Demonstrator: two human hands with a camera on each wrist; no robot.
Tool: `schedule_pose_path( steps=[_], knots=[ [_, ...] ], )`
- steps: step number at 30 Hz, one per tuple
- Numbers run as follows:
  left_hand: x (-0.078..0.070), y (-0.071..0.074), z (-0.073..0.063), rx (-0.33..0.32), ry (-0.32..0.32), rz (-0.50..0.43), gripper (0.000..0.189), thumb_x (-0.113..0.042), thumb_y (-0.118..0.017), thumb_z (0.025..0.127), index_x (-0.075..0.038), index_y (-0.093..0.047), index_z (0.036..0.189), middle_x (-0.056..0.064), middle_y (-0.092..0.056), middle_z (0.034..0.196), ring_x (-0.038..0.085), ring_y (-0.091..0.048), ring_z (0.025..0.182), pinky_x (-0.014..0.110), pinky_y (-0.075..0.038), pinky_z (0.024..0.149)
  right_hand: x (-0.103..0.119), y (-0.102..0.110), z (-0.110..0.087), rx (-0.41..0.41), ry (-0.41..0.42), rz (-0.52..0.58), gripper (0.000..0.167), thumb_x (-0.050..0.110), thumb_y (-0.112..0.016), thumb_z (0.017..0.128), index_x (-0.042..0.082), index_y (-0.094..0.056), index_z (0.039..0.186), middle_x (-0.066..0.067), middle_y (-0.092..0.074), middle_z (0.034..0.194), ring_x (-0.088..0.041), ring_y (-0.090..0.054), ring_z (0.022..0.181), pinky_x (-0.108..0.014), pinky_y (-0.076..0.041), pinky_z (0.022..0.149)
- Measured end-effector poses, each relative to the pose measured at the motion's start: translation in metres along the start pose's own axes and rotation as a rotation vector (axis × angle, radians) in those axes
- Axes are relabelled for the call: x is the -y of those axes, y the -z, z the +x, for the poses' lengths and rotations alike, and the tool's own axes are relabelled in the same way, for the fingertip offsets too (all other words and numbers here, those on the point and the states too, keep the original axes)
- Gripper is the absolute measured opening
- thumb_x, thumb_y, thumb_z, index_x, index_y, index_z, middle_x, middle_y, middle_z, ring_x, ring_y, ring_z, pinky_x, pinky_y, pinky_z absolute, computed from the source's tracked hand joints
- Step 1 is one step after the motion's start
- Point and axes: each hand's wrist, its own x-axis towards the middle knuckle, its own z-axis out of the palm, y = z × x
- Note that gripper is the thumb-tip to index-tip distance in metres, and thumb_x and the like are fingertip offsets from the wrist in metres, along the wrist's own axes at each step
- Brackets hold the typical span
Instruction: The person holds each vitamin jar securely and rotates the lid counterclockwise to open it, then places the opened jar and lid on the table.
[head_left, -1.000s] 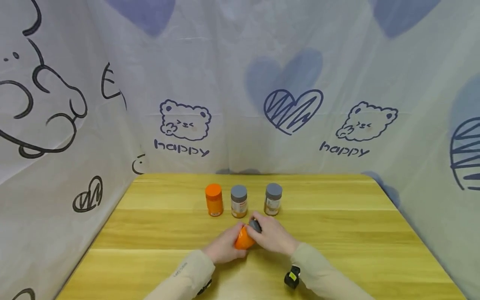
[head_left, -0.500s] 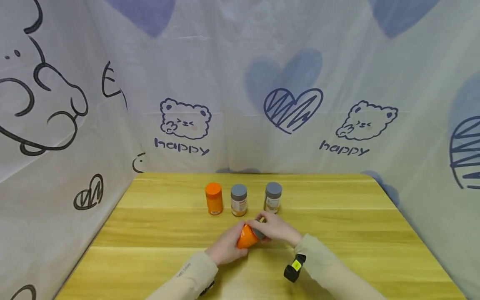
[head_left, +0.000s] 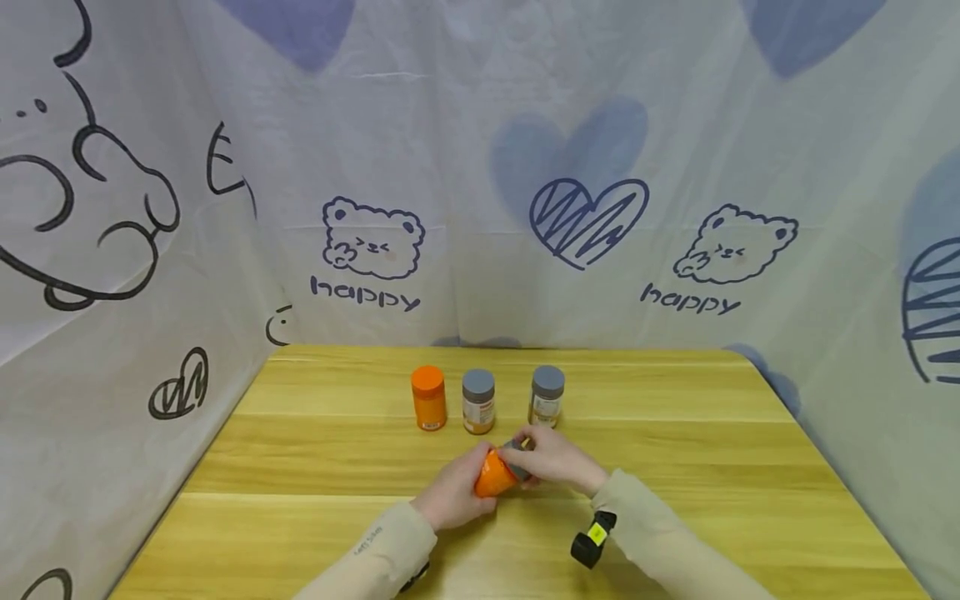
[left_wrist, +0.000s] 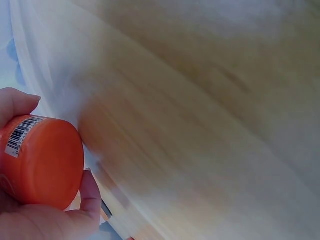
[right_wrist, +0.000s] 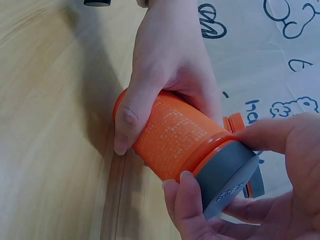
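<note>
My left hand (head_left: pixel 455 492) grips the body of an orange plastic jar (right_wrist: pixel 170 132), its thumb and fingers wrapped around the sides. The jar lies tilted, with its round orange base and barcode label facing the left wrist camera. A grey screw lid (right_wrist: pixel 225 172) sits at the mouth end, pointing up and right in the head view. My right hand (head_left: pixel 561 460) pinches that lid around its edge between thumb and fingers. An orange rim shows just beneath the lid. Fingers cover part of the lid's side.
Behind the hands, an orange jar with an orange lid (head_left: pixel 429 400) and two grey-lidded jars, one in the middle (head_left: pixel 478 404) and one to the right (head_left: pixel 546 396), stand upright in a row on the wooden table (head_left: pixel 675 467). A printed curtain (head_left: pixel 480 167) hangs beyond.
My right hand has shifted its grip around the lid, and its wrist has moved slightly right. The held jar has tipped further right. The three standing jars have stayed put.
</note>
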Motion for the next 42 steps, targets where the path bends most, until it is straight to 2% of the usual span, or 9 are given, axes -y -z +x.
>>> schedule_pose_path(
  steps=[5,10,15,21,25,29,35,42],
  knots=[
    [0.001,0.000,0.000,0.006,0.002,-0.006,0.057,-0.005,-0.078,0.078,-0.012,-0.048,0.127,0.006,-0.065,0.111,0.015,-0.061,0.095,0.034,-0.052,0.084,-0.002,0.001,0.002,0.032,0.047,-0.035,0.041,0.035,-0.068,0.093,0.002,-0.063,0.118,-0.012,-0.065,0.099,-0.016,-0.065,0.076,-0.035,-0.060,0.068],
    [0.001,0.001,0.001,0.011,0.010,-0.014,0.058,-0.006,-0.079,0.078,-0.011,-0.048,0.127,0.007,-0.065,0.114,0.016,-0.062,0.097,0.036,-0.052,0.086,-0.005,0.004,0.003,0.049,0.133,-0.094,0.040,0.035,-0.068,0.093,0.004,-0.064,0.119,-0.010,-0.065,0.103,-0.016,-0.064,0.082,-0.031,-0.058,0.068],
    [0.001,0.002,0.001,0.017,0.013,-0.019,0.057,-0.006,-0.079,0.078,-0.012,-0.048,0.126,0.006,-0.065,0.113,0.016,-0.062,0.097,0.035,-0.052,0.087,-0.009,0.008,0.006,0.077,0.219,-0.128,0.038,0.034,-0.067,0.094,0.005,-0.064,0.118,-0.009,-0.066,0.102,-0.015,-0.063,0.080,-0.027,-0.055,0.066],
    [0.003,0.003,0.001,0.028,0.023,-0.043,0.056,-0.007,-0.078,0.079,-0.014,-0.049,0.126,0.004,-0.065,0.112,0.013,-0.060,0.096,0.033,-0.051,0.086,-0.014,0.012,0.010,0.092,0.361,-0.244,0.039,0.035,-0.067,0.095,0.006,-0.063,0.121,-0.006,-0.067,0.105,-0.016,-0.063,0.090,-0.026,-0.053,0.077],
    [0.003,0.004,0.001,0.030,0.015,-0.060,0.056,-0.006,-0.078,0.079,-0.012,-0.049,0.126,0.004,-0.065,0.111,0.013,-0.060,0.095,0.033,-0.051,0.085,-0.017,0.013,0.010,0.094,0.429,-0.295,0.041,0.036,-0.067,0.095,0.008,-0.061,0.124,-0.006,-0.067,0.109,-0.018,-0.062,0.094,-0.027,-0.053,0.079],
    [0.001,0.005,0.001,0.031,0.011,-0.055,0.056,-0.006,-0.078,0.078,-0.011,-0.049,0.126,0.004,-0.064,0.109,0.012,-0.059,0.093,0.031,-0.050,0.083,-0.021,0.014,0.009,0.103,0.500,-0.320,0.039,0.030,-0.070,0.094,0.010,-0.059,0.126,-0.007,-0.066,0.116,-0.020,-0.062,0.102,-0.026,-0.056,0.081],
    [0.000,0.005,0.001,0.026,-0.004,-0.050,0.056,-0.006,-0.078,0.078,-0.010,-0.049,0.126,0.005,-0.064,0.108,0.012,-0.059,0.092,0.030,-0.050,0.082,-0.023,0.015,0.006,0.098,0.538,-0.350,0.040,0.020,-0.074,0.091,0.016,-0.058,0.128,-0.003,-0.065,0.126,-0.019,-0.063,0.111,-0.028,-0.056,0.091],
    [0.001,0.006,0.001,0.011,-0.023,-0.040,0.056,-0.004,-0.078,0.077,-0.009,-0.049,0.124,0.004,-0.064,0.104,0.011,-0.058,0.088,0.028,-0.049,0.079,-0.023,0.015,0.006,0.115,0.552,-0.294,0.041,0.013,-0.076,0.089,0.017,-0.058,0.126,-0.004,-0.064,0.128,-0.023,-0.064,0.113,-0.028,-0.056,0.092]
  ],
)
